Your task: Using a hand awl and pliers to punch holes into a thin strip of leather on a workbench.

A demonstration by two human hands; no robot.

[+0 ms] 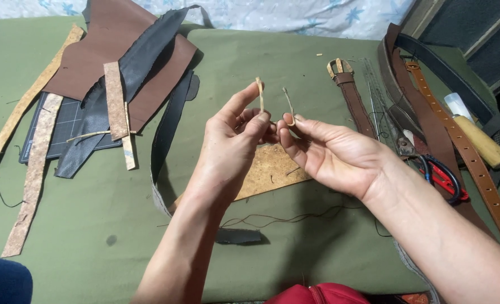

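Surface: I am looking down on a worktop [317, 56] under a green cloth, with a pale flowered fabric along its far edge.
Left hand: my left hand [230, 149] is raised over the middle of the cloth; thumb and forefinger fingers [257, 119] are pinched shut on a thin tan leather strip [259, 94] that stands upright above them.
Right hand: my right hand [331, 155] is just beside the left, fingertips almost touching; its fingers are closed on the other end of the strip, which rises as a frayed tip.
Below the hands: a tan cork-like piece [269, 169] lies flat on the cloth, with a dark thread [284, 217] trailing in front of it.
Left side: brown and black leather scraps [120, 50], speckled cork strips [33, 174] and a dark cutting mat [64, 126].
Right side: brown belts [469, 157], one buckled strap [351, 95], a clear ruler [376, 90], red-handled scissors [444, 180] and a wooden-handled tool [481, 141].
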